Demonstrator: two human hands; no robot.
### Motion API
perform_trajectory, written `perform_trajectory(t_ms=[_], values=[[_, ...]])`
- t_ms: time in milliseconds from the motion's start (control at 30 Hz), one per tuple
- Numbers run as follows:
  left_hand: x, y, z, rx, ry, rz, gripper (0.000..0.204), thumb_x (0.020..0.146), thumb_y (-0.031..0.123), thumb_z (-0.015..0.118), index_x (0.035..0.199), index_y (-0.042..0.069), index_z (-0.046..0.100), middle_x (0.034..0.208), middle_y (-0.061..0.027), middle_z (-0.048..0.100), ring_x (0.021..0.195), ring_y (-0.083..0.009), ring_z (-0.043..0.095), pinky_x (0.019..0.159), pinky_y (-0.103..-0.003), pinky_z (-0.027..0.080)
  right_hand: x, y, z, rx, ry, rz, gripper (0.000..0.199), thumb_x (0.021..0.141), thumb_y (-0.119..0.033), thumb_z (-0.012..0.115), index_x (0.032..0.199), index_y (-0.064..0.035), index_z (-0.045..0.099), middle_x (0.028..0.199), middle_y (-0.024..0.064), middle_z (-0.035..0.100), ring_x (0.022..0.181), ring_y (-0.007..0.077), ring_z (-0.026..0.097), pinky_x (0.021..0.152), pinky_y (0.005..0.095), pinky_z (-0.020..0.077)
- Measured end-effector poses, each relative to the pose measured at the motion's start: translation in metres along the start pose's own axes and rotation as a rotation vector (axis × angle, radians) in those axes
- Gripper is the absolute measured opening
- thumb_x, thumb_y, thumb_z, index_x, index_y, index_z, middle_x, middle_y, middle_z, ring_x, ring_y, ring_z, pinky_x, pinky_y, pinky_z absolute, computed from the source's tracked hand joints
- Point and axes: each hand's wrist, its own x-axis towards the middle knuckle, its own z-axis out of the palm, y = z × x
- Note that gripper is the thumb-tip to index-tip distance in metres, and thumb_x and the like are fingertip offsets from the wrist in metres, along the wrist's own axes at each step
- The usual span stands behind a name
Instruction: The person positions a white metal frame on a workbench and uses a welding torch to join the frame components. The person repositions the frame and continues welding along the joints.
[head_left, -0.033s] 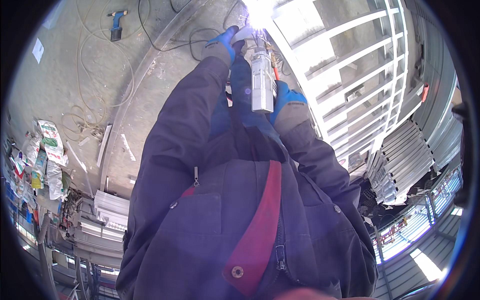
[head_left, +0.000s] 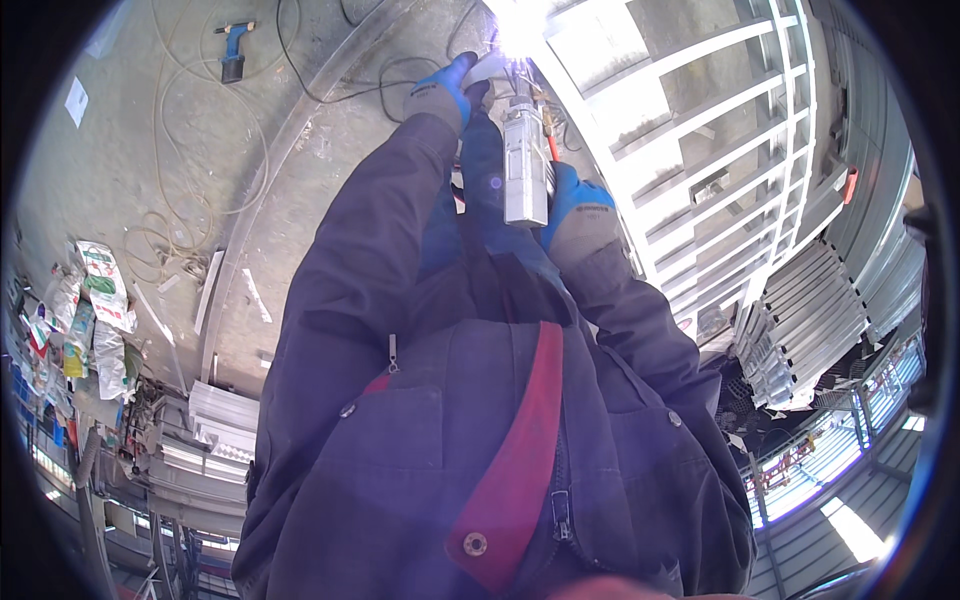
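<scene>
My right hand (head_left: 575, 205), in a blue and grey glove, is closed round the handle side of a welding gun (head_left: 525, 170) with a grey boxy body; the body hides part of the fingers. The gun's front end points away from me into a dazzling white-violet glare (head_left: 520, 32), which hides the tip and the spot beneath it. My left hand (head_left: 440, 92), gloved alike, reaches forward just left of the glare. Its fingers curl beside a pale piece (head_left: 487, 67), and what lies between them cannot be made out. A white slatted metal frame (head_left: 690, 130) borders the glare on the right.
On the floor at left lie a blue cordless power tool (head_left: 233, 55), a pale hose (head_left: 165, 150) and a dark cable (head_left: 330, 98). Bags and packaging (head_left: 100, 285) are heaped at far left. Stacked metal profiles (head_left: 810, 320) stand at right. A long curved metal strip (head_left: 265, 165) crosses the floor.
Almost nothing differs. The welding gun's rear end has shifted very slightly to the right; the glare remains, and both hands keep their places.
</scene>
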Motion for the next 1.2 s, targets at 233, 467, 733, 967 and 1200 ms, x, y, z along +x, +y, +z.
perform_trajectory(t_ms=[233, 467, 733, 967, 1200], values=[[0.005, -0.011, 0.008, 0.022, 0.087, 0.100, 0.049, 0.099, 0.035, 0.068, 0.144, 0.020, 0.056, 0.101, -0.0159, 0.075, 0.082, -0.0298, 0.073, 0.075, -0.041, 0.056, -0.005, 0.001, -0.003, -0.009, -0.040, 0.027, 0.057, 0.079, -0.039, 0.077, 0.119, -0.0015, 0.059, 0.086, 0.0227, 0.071, 0.083, 0.0403, 0.071, 0.077, 0.0484, 0.0546], [0.004, -0.005, 0.005, 0.050, 0.009, -0.040, 0.052, 0.098, 0.040, 0.068, 0.145, 0.021, 0.056, 0.108, -0.0161, 0.075, 0.092, -0.0337, 0.073, 0.083, -0.043, 0.056, -0.008, 0.002, -0.001, -0.021, -0.041, 0.040, 0.056, 0.078, -0.035, 0.077, 0.120, -0.0017, 0.059, 0.086, 0.0228, 0.071, 0.084, 0.0400, 0.071, 0.077, 0.0480, 0.0552], [-0.001, 0.000, 0.000, 0.096, 0.032, 0.015, 0.054, 0.097, 0.039, 0.069, 0.146, 0.020, 0.054, 0.125, -0.0182, 0.070, 0.111, -0.0404, 0.067, 0.093, -0.044, 0.053, -0.034, 0.014, -0.011, 0.147, -0.024, 0.092, 0.071, 0.079, -0.041, 0.080, 0.133, -0.0022, 0.055, 0.096, 0.0234, 0.071, 0.091, 0.0421, 0.070, 0.079, 0.0506, 0.0541], [-0.002, -0.011, 0.009, 0.182, 0.229, 0.160, 0.053, 0.092, 0.035, 0.077, 0.140, 0.018, 0.062, 0.110, -0.0180, 0.074, 0.096, -0.0337, 0.071, 0.085, -0.040, 0.055, -0.065, 0.045, -0.031, 0.277, 0.235, -0.079, 0.040, 0.089, -0.028, 0.078, 0.114, -0.0003, 0.065, 0.095, 0.0217, 0.074, 0.085, 0.0388, 0.074, 0.070, 0.0420, 0.0578], [0.001, -0.016, 0.019, 0.116, 0.252, 0.145, 0.054, 0.093, 0.035, 0.076, 0.143, 0.021, 0.061, 0.104, -0.0161, 0.074, 0.082, -0.0274, 0.070, 0.077, -0.038, 0.056, -0.066, 0.093, -0.014, 0.312, 0.131, -0.135, 0.036, 0.090, -0.014, 0.071, 0.124, -0.0035, 0.068, 0.108, 0.0180, 0.073, 0.094, 0.0368, 0.073, 0.079, 0.0408, 0.0584]])
